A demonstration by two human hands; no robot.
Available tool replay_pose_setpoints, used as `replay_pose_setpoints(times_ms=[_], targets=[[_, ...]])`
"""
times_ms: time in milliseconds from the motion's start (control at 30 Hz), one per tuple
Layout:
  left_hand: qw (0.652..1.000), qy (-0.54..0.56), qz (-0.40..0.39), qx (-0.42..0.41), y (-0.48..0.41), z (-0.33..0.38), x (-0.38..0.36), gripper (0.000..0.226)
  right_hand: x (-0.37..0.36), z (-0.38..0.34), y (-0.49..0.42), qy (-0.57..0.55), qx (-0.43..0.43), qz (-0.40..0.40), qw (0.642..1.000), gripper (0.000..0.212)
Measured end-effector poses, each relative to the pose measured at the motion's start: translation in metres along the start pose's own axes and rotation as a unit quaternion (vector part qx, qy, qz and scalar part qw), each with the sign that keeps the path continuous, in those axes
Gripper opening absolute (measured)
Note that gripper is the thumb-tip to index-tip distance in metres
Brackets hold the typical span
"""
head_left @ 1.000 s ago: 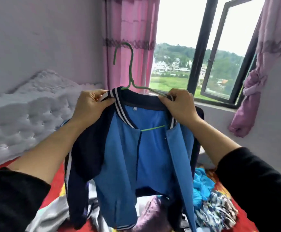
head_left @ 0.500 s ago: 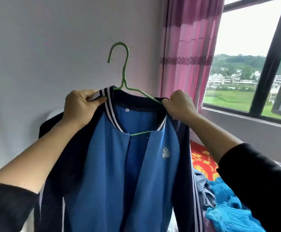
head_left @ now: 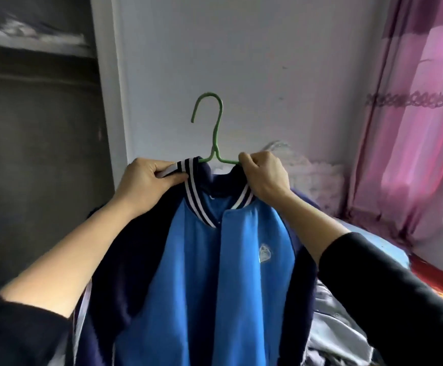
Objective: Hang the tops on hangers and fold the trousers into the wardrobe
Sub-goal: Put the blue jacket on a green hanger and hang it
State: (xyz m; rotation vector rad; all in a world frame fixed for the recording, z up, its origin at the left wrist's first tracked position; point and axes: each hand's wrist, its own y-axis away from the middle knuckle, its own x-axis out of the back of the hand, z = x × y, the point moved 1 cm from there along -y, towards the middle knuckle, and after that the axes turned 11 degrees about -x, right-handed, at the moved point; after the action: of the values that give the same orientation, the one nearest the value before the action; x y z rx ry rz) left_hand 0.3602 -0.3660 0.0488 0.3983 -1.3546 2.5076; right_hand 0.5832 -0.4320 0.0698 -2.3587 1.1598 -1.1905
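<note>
Now the view had swung away from the window and the bed, so that a dark open wardrobe recess point(head_left: 38, 143) filled the left edge and the pink curtain point(head_left: 421, 143) sat far to the right; half a second before, the window was still in sight. The blue-and-navy zip jacket with a striped white-and-navy collar point(head_left: 215, 273) had come along with that turn, held up in front of a pale wall point(head_left: 241, 62) between the two. The left hand point(head_left: 146, 180) was clamped on the left side of the collar, and the right hand point(head_left: 264, 175) was closed around the collar's right side together with the arm of the thin green wire hanger point(head_left: 215, 133). The jacket's front panels now lay nearly together, where a second ago they hung open and showed the hanger's lower bar. That suggested the garment was seated on the hanger and was being carried toward the wardrobe for hanging. The jacket's long axis ran vertically, collar uppermost and hem below the frame, its front facing the person. The hanger's hook stood upright above the collar, its open end curling to the left, toward the wardrobe.
</note>
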Motion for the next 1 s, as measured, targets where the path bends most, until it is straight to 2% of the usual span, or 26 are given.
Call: replay_pose_setpoints(times_ms=[67, 133, 200, 300, 433, 533, 600, 667, 733, 833, 900, 1000], targets=[[0.999, -0.035, -0.025, 0.019, 0.002, -0.028, 0.036, 0.005, -0.035, -0.019, -0.008, -0.002, -0.001, 0.008, 1.0, 0.057], [0.994, -0.092, -0.036, 0.053, 0.006, -0.06, 0.073, 0.012, -0.064, -0.035, -0.018, -0.006, -0.009, 0.012, 1.0, 0.061], [0.987, -0.129, -0.022, 0.092, 0.015, -0.092, 0.107, 0.026, -0.089, -0.049, -0.027, -0.017, -0.014, 0.024, 0.999, 0.059], [0.984, -0.129, 0.011, 0.124, 0.027, -0.129, 0.14, 0.037, -0.127, -0.07, -0.037, -0.016, 0.005, 0.013, 1.0, 0.052], [0.977, -0.143, 0.084, 0.135, 0.024, -0.168, 0.172, 0.038, -0.176, -0.104, -0.038, 0.003, 0.102, -0.015, 0.995, 0.039], [0.974, -0.142, 0.113, 0.139, 0.017, -0.197, 0.196, 0.035, -0.214, -0.129, -0.037, -0.017, 0.161, -0.05, 0.986, 0.047], [0.972, -0.148, 0.119, 0.14, 0.012, -0.217, 0.209, 0.034, -0.241, -0.148, -0.041, -0.032, 0.179, -0.1, 0.978, 0.054], [0.968, -0.173, 0.112, 0.141, 0.008, -0.241, 0.22, 0.033, -0.271, -0.167, -0.053, -0.083, 0.151, -0.207, 0.963, 0.056], [0.962, -0.205, 0.096, 0.149, 0.004, -0.267, 0.231, 0.034, -0.304, -0.185, -0.069, -0.152, 0.098, -0.328, 0.927, 0.054], [0.952, -0.25, 0.079, 0.156, -0.008, -0.307, 0.255, 0.053, -0.354, -0.208, -0.088, -0.179, 0.055, -0.454, 0.871, 0.049], [0.946, -0.275, 0.061, 0.158, -0.024, -0.332, 0.276, 0.062, -0.386, -0.224, -0.102, -0.201, 0.05, -0.511, 0.834, 0.038], [0.934, -0.311, 0.047, 0.167, -0.044, -0.37, 0.308, 0.065, -0.427, -0.258, -0.122, -0.261, 0.028, -0.549, 0.793, 0.007]])
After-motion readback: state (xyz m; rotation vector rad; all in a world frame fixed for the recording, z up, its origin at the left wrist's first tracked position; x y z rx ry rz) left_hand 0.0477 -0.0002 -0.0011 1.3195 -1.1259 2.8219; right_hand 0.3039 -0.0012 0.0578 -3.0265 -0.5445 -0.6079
